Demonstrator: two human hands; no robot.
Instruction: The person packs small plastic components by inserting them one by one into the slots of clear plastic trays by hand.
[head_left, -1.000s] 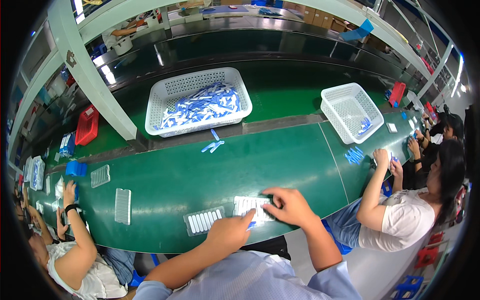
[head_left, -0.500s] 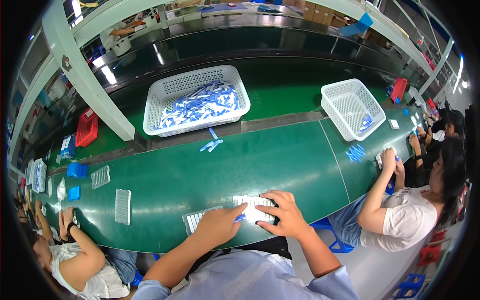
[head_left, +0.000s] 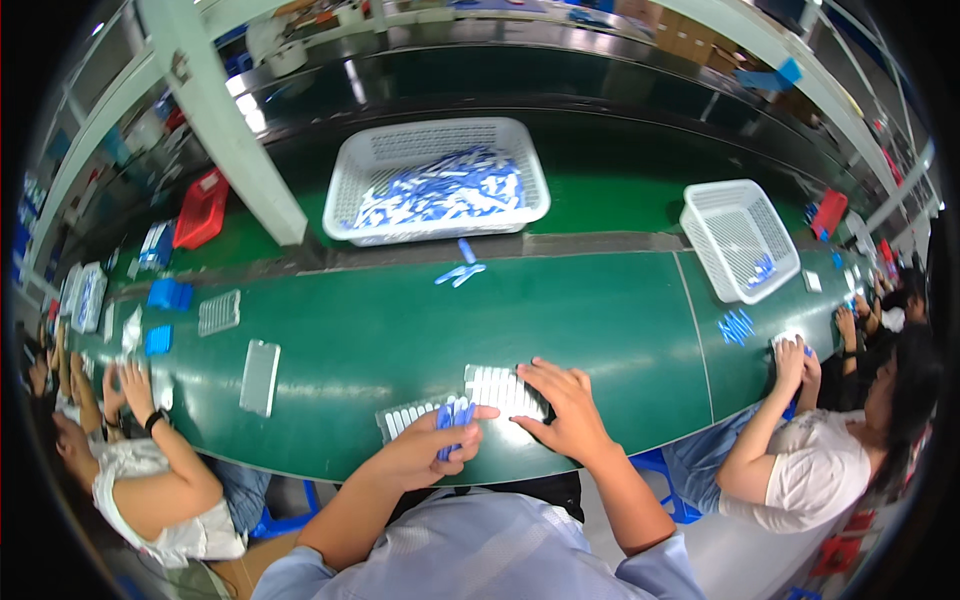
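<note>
My left hand [head_left: 412, 452] is closed round a small bunch of blue-and-white plastic sticks [head_left: 455, 425], its index finger pointing right. Directly before me lies a clear ribbed tray [head_left: 490, 388] with white sticks side by side in its slots. Along that tray's right edge rests my right hand [head_left: 568, 408], thumb and fingers apart, holding nothing I can see. A second slotted tray [head_left: 400, 418] with white pieces sits to the left, partly covered by my left hand.
A white basket [head_left: 340, 190] heaped with blue-and-white sticks stands beyond the table's far edge. Another white basket [head_left: 708, 245] and loose blue sticks [head_left: 735, 327] are at right. Clear trays [head_left: 260, 378] lie at left. Co-workers sit on both sides.
My left hand has drawn back from the right tray and turned, showing the bunch of sticks in it. My right hand has shifted off the tray's middle to its right edge. The whole view has swung left.
</note>
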